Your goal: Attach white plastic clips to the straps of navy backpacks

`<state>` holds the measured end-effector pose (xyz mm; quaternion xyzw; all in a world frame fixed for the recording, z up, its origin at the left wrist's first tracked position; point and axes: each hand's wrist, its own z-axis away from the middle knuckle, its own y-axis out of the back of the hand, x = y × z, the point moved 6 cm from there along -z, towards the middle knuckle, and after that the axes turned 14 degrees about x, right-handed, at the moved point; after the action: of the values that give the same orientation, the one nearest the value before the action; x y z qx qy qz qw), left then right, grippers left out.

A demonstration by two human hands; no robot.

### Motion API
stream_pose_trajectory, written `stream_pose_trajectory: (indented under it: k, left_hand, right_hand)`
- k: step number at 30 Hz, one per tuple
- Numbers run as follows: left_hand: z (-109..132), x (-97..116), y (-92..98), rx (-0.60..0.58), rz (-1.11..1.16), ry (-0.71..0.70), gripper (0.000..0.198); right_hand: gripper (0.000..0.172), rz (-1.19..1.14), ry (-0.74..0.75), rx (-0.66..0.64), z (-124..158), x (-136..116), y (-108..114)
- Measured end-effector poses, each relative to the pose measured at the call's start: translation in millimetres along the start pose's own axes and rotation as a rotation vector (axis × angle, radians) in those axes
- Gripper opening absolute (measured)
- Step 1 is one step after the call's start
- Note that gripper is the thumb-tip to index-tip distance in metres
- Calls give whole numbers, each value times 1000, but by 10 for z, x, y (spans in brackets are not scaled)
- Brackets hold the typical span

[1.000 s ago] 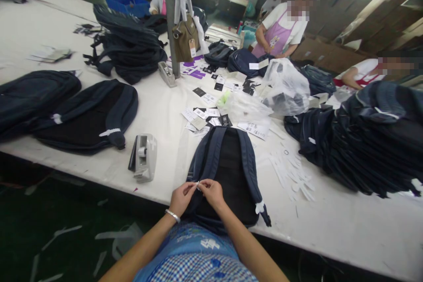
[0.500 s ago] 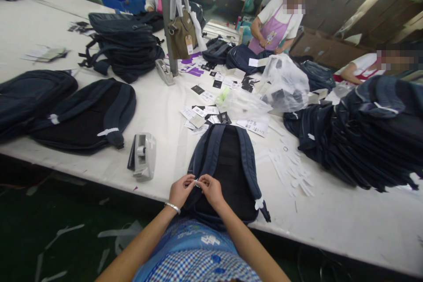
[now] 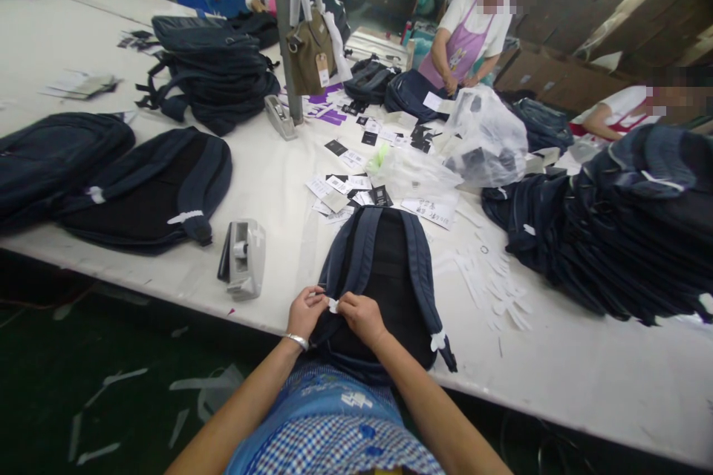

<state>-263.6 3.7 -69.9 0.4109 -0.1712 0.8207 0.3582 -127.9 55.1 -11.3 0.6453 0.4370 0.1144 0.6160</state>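
Observation:
A navy backpack (image 3: 384,274) lies back-side up at the table's near edge, straps pointing toward me. My left hand (image 3: 305,312) and my right hand (image 3: 361,315) are both closed in a pinch on a small white piece of tape (image 3: 333,305) at the end of the backpack's left strap. A second white wrap (image 3: 437,342) shows on the end of the right strap. A grey tape dispenser (image 3: 242,258) stands just left of my hands.
Finished backpacks (image 3: 150,193) lie at the left, a tall pile of backpacks (image 3: 629,223) at the right. Paper tags (image 3: 345,189), plastic bags (image 3: 479,137) and white strips (image 3: 495,289) lie beyond. Two people work across the white table (image 3: 584,371). A post (image 3: 284,30) holds a tan bag.
Both hands have dropped slightly onto the strap end, pressing the white tape closer to the backpack. The view has shifted a little; nothing else on the table moved.

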Motion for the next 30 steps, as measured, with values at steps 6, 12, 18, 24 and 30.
stream_pose_trajectory:
  k: [6,12,18,24,30]
  left_hand:
    - [-2,-98,13,87,105,155,42]
    - [-49,-49,-8,18,74,149,35]
    - [17,105,-102,-214,-101,10,34]
    - [23,258,-213,-365,-509,-354,44]
    - [-34,178,-281,-331,-558,-344,34]
  right_hand:
    - [28,-83,2,-59,59,9,-10]
    - [26,-323,-217,-136,65,106,1]
    - [21,-465,-431,183,78,153,189]
    - [31,-593,-936,244,540,223,-89]
    - [30,-827,-1162,331,622,214,-440]
